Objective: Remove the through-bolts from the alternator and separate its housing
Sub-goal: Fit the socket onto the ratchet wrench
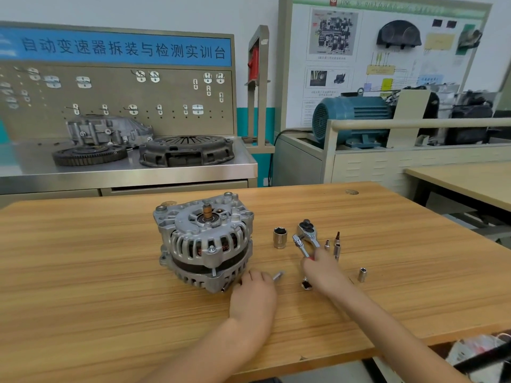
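Observation:
The silver alternator (pixel 206 241) stands on the wooden table (pixel 83 272), shaft end up, with a through-bolt head (pixel 211 248) on its near side. My left hand (pixel 254 295) rests on the table against the alternator's lower right edge, fingers curled, and a small metal bit (pixel 278 276) sticks out beside its thumb. My right hand (pixel 323 272) grips the handle of a ratchet wrench (pixel 300 244); the handle's end shows below the hand. A second, larger ratchet head (pixel 306 228) lies just behind it.
A large socket (pixel 280 237) stands between the alternator and the ratchets. Small sockets and bits (pixel 336 246) stand to the right, with one more socket (pixel 362 274) nearer me. A steel bench with clutch parts (pixel 186 153) is behind the table.

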